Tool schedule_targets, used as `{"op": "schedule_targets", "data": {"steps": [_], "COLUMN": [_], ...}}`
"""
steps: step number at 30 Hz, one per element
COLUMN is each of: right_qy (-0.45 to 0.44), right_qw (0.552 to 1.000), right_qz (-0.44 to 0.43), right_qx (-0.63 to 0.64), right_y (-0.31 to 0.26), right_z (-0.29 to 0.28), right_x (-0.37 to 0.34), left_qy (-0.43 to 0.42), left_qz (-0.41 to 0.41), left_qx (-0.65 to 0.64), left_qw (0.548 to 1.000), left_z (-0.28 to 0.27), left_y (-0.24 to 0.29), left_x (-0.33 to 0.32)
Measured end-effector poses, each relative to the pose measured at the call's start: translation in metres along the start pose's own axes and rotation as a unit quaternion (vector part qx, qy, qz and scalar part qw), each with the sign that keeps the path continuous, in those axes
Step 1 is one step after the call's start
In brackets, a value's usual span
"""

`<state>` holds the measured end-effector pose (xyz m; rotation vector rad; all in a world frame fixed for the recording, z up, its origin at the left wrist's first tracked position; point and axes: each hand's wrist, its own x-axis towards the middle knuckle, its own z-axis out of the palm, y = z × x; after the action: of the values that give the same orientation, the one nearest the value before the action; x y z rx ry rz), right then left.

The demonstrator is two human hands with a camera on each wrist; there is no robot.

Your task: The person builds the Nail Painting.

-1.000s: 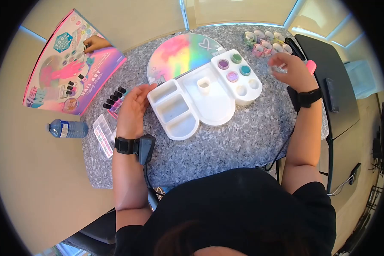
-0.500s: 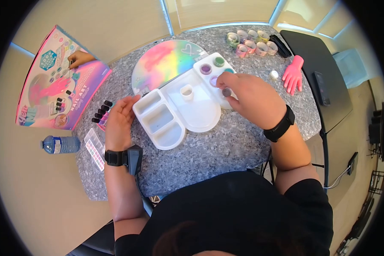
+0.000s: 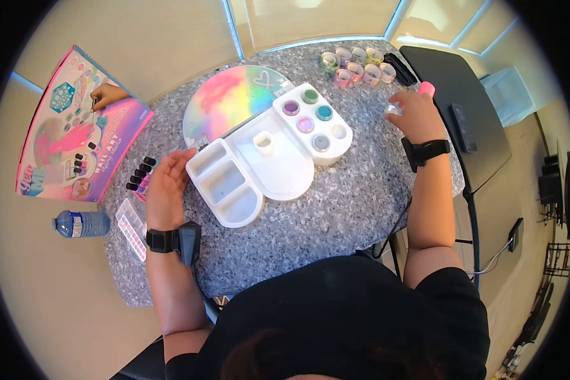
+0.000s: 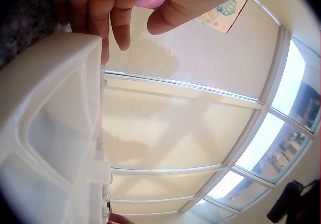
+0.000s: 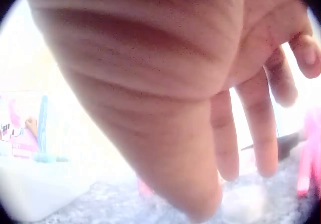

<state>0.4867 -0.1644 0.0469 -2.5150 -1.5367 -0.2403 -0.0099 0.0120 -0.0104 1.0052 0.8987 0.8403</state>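
Observation:
The white plastic tray [image 3: 291,174] lies in the middle of the table. Its right section holds small glitter jars: a green one [image 3: 310,96], a purple one [image 3: 291,107], a teal one [image 3: 323,113], a lilac one [image 3: 305,125] and a grey one [image 3: 321,143]. My left hand [image 3: 165,187] lies along the tray's left edge, fingers extended, with fingertips right at the corner. Over at the right, my right hand [image 3: 418,117] reaches down with thumb and fingers apart around a small whitish jar [image 3: 392,109] on the table.
A rainbow round panel [image 3: 225,104] adjoins the tray's back. Several patterned tape rolls [image 3: 356,72] stand behind, near a black object [image 3: 400,68]. A pink model hand [image 3: 427,88] is partly hidden. Left are nail polish bottles [image 3: 142,175], a clear case [image 3: 131,227], a box [image 3: 82,133] and a water bottle [image 3: 82,223].
My right hand set the grey jar into a well of the tray, then moved back right to the whitish jar. The left hand stays at the tray's edge.

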Motion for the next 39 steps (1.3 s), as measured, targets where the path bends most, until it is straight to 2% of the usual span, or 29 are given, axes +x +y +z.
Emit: {"op": "schedule_targets", "data": {"steps": [1,3,7,8,9,10,12,19,26,29,30,32,33,34,35,36,38,39], "right_qy": [0.0,-0.079,-0.019,-0.021,-0.025,-0.026,0.03,-0.006,-0.015,-0.02,-0.03,-0.042,-0.041,-0.058,-0.076,-0.074,-0.079,-0.094], "right_qw": [1.0,0.997,0.997,0.974,0.931,0.93,0.906,0.93,0.934,0.934,0.931,0.93,0.924,0.928,0.932,0.929,0.902,0.882], "right_qz": [-0.001,0.013,-0.038,-0.107,-0.175,-0.178,-0.311,-0.289,-0.281,-0.277,-0.274,-0.277,-0.289,-0.269,-0.246,-0.252,-0.191,-0.147], "right_qx": [0.0,0.023,0.072,0.198,0.319,0.321,0.285,0.226,0.221,0.223,0.239,0.237,0.246,0.253,0.257,0.26,0.379,0.437], "right_y": [0.008,0.02,-0.002,-0.019,-0.035,-0.047,-0.065,-0.072,-0.08,-0.075,-0.077,-0.075,-0.079,-0.082,-0.084,-0.092,-0.108,-0.11], "right_z": [0.007,0.019,0.012,0.003,-0.005,-0.009,-0.013,-0.011,-0.016,-0.009,-0.013,-0.011,-0.012,-0.014,-0.016,-0.019,-0.024,-0.019], "right_x": [0.005,0.019,0.018,0.014,0.008,0.004,-0.005,-0.007,-0.009,-0.005,-0.006,-0.007,-0.01,-0.015,-0.018,-0.019,-0.02,-0.016], "left_qy": [0.001,0.003,0.009,0.013,0.022,0.03,0.03,0.019,0.005,-0.049,-0.006,0.047,0.061,0.15,0.233,0.238,0.307,0.333], "left_qz": [-0.003,-0.001,-0.025,-0.023,-0.027,-0.032,-0.032,-0.02,0.006,0.073,0.07,0.143,0.149,0.239,0.321,0.325,0.263,0.218], "left_qx": [-0.004,-0.008,-0.033,-0.034,-0.038,-0.041,-0.044,-0.071,-0.048,-0.02,-0.036,0.015,0.021,0.105,0.186,0.188,0.303,0.4], "left_qw": [1.0,1.0,0.999,0.999,0.999,0.998,0.998,0.997,0.999,0.996,0.997,0.989,0.987,0.954,0.899,0.896,0.863,0.825], "left_z": [0.0,0.002,-0.003,-0.004,-0.005,-0.006,-0.008,-0.015,-0.008,-0.003,0.007,0.006,0.001,-0.003,-0.007,-0.014,-0.041,-0.062], "left_y": [-0.001,0.001,0.008,0.008,0.008,0.008,0.009,0.018,0.025,0.024,0.032,0.051,0.059,0.067,0.071,0.074,0.074,0.068], "left_x": [0.0,-0.001,-0.001,0.0,0.001,0.001,0.002,-0.001,-0.007,-0.012,-0.02,-0.035,-0.043,-0.048,-0.052,-0.055,-0.061,-0.058]}}
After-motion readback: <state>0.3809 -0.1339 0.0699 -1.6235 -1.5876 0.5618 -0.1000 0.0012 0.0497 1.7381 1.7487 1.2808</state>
